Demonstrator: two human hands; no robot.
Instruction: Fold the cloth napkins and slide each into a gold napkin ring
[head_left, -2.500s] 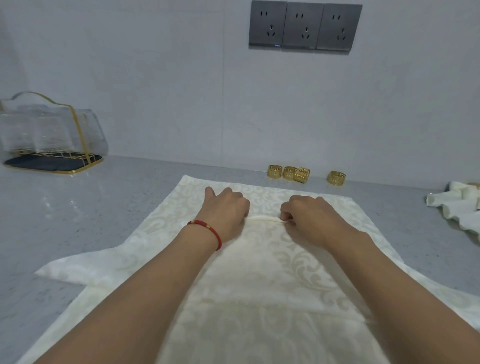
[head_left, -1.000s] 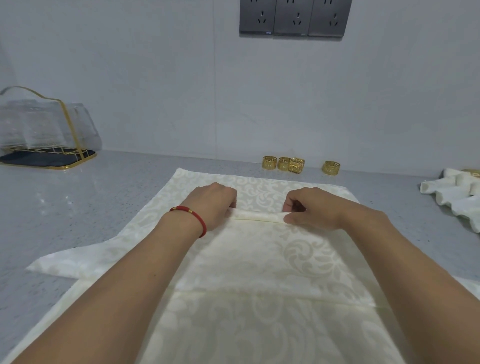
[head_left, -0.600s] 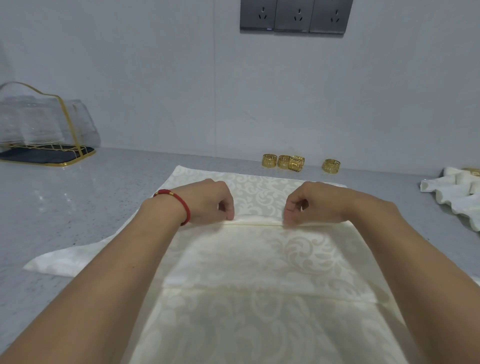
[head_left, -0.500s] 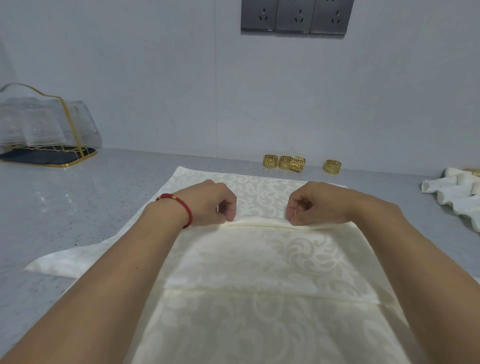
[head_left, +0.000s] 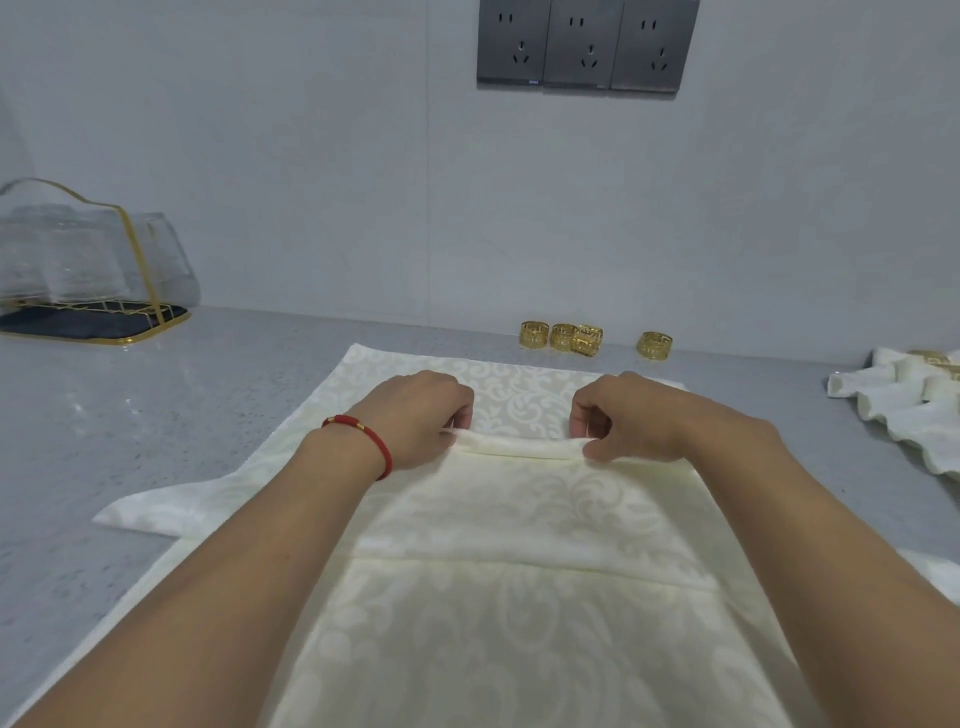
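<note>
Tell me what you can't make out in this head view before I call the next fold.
- Fingertips of left hand and right hand: curled under, hidden by the knuckles.
- Napkin near edge: cut off by the frame bottom and covered by the forearms.
- Folded napkins: cut off at the right edge.
- Gold rings: pattern too small.

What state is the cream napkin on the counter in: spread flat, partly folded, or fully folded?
Partly folded. The napkin shows a crease across its middle, and the left hand and right hand pinch a raised pleat; its far end lies flat.
</note>
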